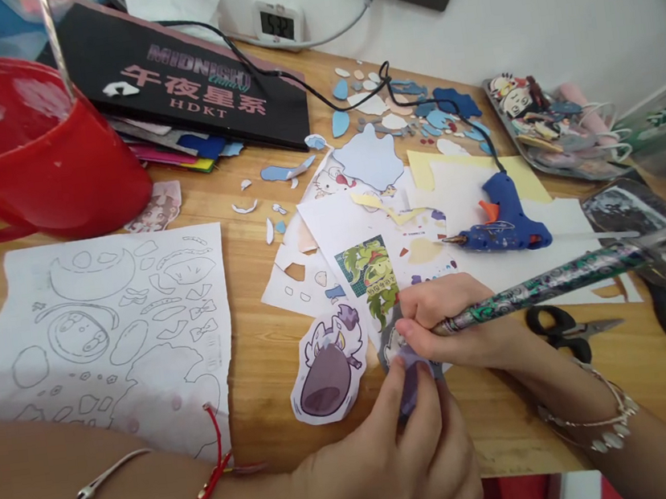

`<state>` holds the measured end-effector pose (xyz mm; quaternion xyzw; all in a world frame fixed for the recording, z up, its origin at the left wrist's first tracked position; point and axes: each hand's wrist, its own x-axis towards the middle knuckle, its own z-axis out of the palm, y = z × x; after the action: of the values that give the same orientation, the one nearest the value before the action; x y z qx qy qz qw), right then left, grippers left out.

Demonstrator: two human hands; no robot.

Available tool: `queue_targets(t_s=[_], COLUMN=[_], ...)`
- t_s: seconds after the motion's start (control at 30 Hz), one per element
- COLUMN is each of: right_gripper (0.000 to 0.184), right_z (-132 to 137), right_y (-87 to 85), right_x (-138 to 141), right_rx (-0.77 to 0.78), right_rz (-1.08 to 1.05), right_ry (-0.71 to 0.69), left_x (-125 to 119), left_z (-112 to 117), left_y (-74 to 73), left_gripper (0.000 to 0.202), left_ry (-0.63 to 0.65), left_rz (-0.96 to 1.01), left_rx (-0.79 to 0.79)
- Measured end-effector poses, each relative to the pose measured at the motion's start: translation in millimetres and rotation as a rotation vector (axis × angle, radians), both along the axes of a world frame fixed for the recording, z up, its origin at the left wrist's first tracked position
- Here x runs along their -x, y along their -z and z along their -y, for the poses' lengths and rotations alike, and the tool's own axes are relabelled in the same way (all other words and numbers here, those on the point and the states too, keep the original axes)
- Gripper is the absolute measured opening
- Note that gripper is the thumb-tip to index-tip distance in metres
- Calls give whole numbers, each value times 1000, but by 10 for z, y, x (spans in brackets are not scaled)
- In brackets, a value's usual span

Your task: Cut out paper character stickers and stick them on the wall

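Observation:
My right hand (pixel 457 323) is closed round a long patterned pen (pixel 556 283), its tip pressed down on a small purple paper piece (pixel 412 389) near the table's front edge. My left hand (pixel 395 460) pinches that purple piece between thumb and fingers and holds it flat. A cut-out cartoon figure with a purple belly (pixel 326 364) lies just left of both hands. A green printed picture (pixel 372 273) sits right behind them.
A sheet of outlined shapes (pixel 106 334) lies at left, a red tub (pixel 23 150) behind it. A blue glue gun (pixel 503 220) and black scissors (pixel 561 328) lie at right. Blue paper scraps (pixel 413 110), a black box (pixel 191 85) and a sticker tray (pixel 554 125) crowd the back.

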<state>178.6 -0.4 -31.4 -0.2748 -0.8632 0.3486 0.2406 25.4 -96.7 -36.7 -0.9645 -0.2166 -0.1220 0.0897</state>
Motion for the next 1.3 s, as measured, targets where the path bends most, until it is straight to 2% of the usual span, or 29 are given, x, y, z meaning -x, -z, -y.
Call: queue_targets(t_s=[0.27,0.53,0.77,1.3], right_gripper=[38,38,38,38], right_z=[16,3,10,8], right_y=[-40,-41,-38,-53], right_x=[31,47,40,39], right_rx=[-97,-168,-144,-141], right_rz=[76,91,71,92], right_ry=[48,45,38,45], left_x=[40,7,32,31], left_z=[-30,-15,-37,-30], left_y=[-72,-16,-88,-89], left_gripper=[37,36,38,39], left_ry=[39,6,41,18], left_rz=[-54,-4,-55,-67], left_rx=[-7,-5,-12,-33])
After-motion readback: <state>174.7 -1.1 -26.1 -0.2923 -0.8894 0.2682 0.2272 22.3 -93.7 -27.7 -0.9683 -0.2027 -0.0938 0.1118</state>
